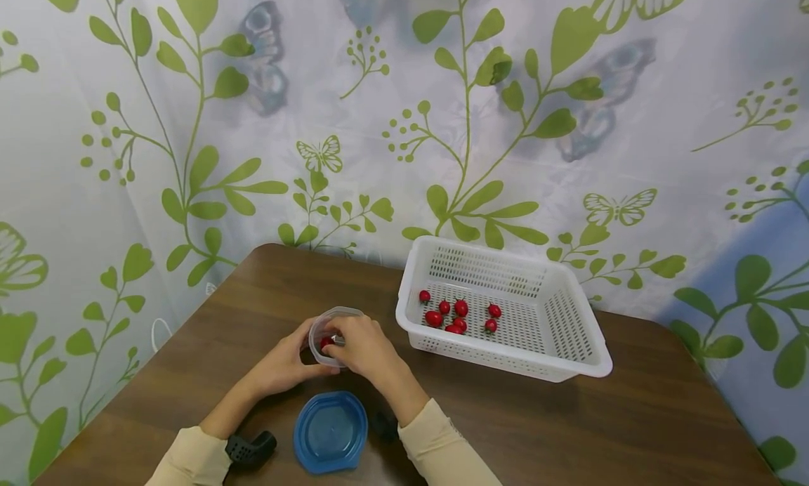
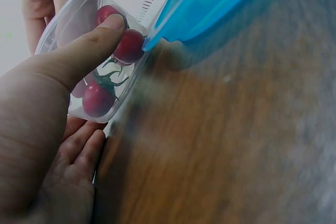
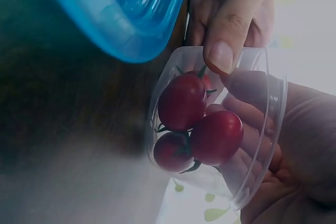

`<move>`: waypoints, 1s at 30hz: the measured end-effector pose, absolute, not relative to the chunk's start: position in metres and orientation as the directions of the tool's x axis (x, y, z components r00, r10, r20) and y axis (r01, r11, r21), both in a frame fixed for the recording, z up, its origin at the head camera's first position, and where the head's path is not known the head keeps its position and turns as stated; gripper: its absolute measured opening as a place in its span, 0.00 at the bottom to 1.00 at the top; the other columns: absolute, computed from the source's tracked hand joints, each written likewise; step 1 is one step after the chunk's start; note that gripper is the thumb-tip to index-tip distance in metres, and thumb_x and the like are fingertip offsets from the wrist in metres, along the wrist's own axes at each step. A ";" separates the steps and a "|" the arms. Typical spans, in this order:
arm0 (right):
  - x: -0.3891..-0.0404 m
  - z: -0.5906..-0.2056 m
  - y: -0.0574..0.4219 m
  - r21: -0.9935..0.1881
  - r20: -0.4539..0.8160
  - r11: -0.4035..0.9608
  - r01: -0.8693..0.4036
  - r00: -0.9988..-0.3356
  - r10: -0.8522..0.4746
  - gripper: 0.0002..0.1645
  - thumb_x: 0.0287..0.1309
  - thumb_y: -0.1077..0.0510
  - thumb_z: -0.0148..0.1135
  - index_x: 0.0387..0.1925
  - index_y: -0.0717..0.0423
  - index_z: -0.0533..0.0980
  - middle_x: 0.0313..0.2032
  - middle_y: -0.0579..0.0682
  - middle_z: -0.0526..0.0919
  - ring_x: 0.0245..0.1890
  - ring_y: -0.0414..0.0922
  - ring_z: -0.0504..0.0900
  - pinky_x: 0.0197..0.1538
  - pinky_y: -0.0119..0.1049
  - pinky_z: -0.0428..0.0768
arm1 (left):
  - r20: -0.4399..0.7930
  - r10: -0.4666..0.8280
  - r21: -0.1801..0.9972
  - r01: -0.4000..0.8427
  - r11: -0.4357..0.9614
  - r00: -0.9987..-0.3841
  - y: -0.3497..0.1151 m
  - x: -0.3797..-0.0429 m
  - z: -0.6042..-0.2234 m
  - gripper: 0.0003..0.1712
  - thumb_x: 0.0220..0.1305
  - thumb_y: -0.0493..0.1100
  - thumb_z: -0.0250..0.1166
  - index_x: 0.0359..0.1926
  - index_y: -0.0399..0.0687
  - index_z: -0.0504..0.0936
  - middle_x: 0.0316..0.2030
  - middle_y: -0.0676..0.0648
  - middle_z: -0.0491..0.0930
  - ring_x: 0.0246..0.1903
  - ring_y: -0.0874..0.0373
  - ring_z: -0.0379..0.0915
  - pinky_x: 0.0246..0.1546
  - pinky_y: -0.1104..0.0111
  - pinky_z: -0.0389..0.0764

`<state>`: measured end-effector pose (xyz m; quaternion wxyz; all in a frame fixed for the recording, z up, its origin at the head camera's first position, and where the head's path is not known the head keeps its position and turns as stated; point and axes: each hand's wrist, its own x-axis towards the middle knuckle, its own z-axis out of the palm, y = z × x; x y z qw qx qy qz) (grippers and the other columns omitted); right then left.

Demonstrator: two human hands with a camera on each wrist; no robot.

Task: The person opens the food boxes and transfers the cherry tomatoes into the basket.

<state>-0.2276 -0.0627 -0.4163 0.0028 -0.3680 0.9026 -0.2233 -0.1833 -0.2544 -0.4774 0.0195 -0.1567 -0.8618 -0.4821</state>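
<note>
My left hand point(image 1: 282, 365) grips a small clear plastic container point(image 3: 173, 56) by its side, thumb against the wall. Several red cherry tomatoes point(image 3: 216, 138) with green stems lie inside, seen through the plastic in both wrist views. From above, my right hand point(image 1: 363, 345) reaches over the rim, its fingers down inside the container close to the tomatoes. Whether those fingers pinch a tomato is hidden. Just in front of the container lies a blue lid point(image 1: 331, 431), flat on the table.
A white perforated basket point(image 1: 505, 363) stands to the right, with several more cherry tomatoes point(image 1: 461, 308) in its left half. The brown wooden table point(image 1: 607, 430) meets a leaf-patterned curtain point(image 1: 379, 121) at the back. Black wrist straps point(image 1: 251, 449) hang at the sleeves.
</note>
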 end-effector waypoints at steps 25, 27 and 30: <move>-0.231 -0.413 -0.068 -0.384 0.086 0.635 -0.670 -0.711 -0.698 0.14 0.60 0.52 0.75 0.47 0.47 0.87 0.40 0.42 0.90 0.38 0.39 0.84 0.50 0.34 0.86 | 0.209 0.257 0.817 0.313 0.484 -0.943 -0.254 -0.182 -0.478 0.52 0.57 0.55 0.79 0.76 0.51 0.61 0.69 0.46 0.73 0.69 0.44 0.71 0.68 0.45 0.71; -0.231 -0.413 -0.068 -0.396 0.083 0.640 -0.658 -0.720 -0.689 0.14 0.60 0.53 0.76 0.48 0.48 0.87 0.40 0.42 0.90 0.37 0.38 0.84 0.49 0.33 0.87 | 0.204 0.257 0.819 0.309 0.484 -0.945 -0.254 -0.183 -0.478 0.52 0.57 0.55 0.79 0.76 0.51 0.61 0.69 0.46 0.73 0.69 0.44 0.71 0.68 0.45 0.71; -0.231 -0.413 -0.067 -0.410 0.078 0.647 -0.643 -0.732 -0.677 0.15 0.60 0.52 0.76 0.48 0.48 0.87 0.39 0.43 0.90 0.35 0.38 0.84 0.46 0.32 0.87 | 0.199 0.259 0.819 0.305 0.486 -0.945 -0.255 -0.183 -0.478 0.52 0.57 0.55 0.79 0.76 0.52 0.60 0.69 0.46 0.72 0.69 0.44 0.71 0.68 0.45 0.71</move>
